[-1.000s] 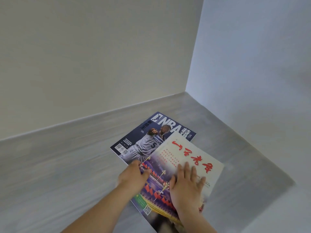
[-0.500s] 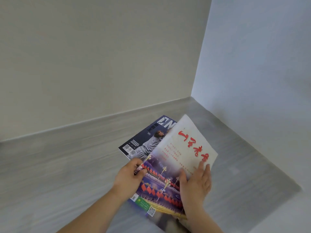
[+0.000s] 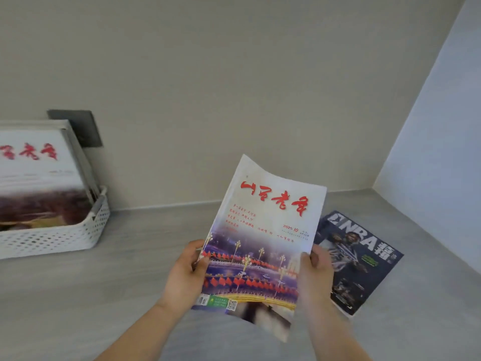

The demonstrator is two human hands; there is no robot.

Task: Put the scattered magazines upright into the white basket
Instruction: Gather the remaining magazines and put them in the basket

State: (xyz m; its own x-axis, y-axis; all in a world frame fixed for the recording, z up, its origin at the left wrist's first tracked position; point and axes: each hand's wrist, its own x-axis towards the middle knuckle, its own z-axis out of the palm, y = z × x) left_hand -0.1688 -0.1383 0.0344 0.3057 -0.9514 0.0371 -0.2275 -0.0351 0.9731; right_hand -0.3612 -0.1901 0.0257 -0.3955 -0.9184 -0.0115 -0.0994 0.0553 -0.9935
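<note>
1. Step in hand: one magazine is being carried to the basket. The left hand point(image 3: 186, 276) grips the red-titled magazine point(image 3: 263, 230) at its left edge, thumb on the cover. The right hand point(image 3: 316, 276) grips the right edge likewise. The magazine is tilted up above the counter point(image 3: 130, 282).
2. Next move, as I judge it: swing it left to the white basket point(image 3: 52, 238), well apart at the counter's left, and slot it upright beside the standing magazines point(image 3: 39, 173) (the front one bears the same red title).
3. The held magazine looks thin and glossy, and its top edge curls, so it will probably flop without support.
4. A dark NBA magazine point(image 3: 361, 259) lies flat just beside the right hand, not yet put away.
</note>
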